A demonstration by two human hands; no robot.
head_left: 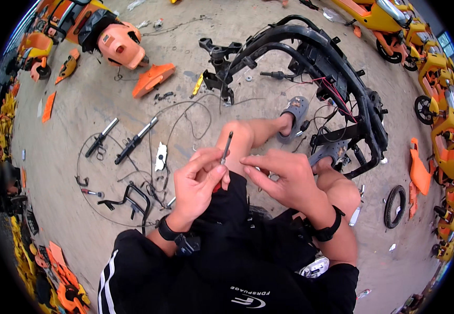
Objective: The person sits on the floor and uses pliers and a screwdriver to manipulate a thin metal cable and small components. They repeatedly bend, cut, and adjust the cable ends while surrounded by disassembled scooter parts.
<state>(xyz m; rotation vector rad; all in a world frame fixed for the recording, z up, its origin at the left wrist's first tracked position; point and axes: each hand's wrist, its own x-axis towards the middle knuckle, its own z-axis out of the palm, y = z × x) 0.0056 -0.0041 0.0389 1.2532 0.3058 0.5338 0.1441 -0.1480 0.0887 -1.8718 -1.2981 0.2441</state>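
My left hand point(198, 180) pinches a screwdriver point(227, 145) by its thin metal shaft, the dark tip pointing up and away from me. A bit of red shows under those fingers, perhaps its handle. Just to the right, my right hand point(284, 175) has its fingers curled, thumb and index tips close together. Whatever it may hold is hidden behind the fingers. Both hands are above my lap, apart from each other. Beyond them a black motorbike frame point(284, 39) with red wires stands on the floor, near my grey clogs point(293, 116).
On the floor at left lie two fork legs point(137, 140), a white plate point(161, 156), a black bracket point(133, 201) and loose cables. An orange panel point(153, 78) lies farther off. At right are a tyre point(395, 206) and a row of yellow scooters point(447, 125).
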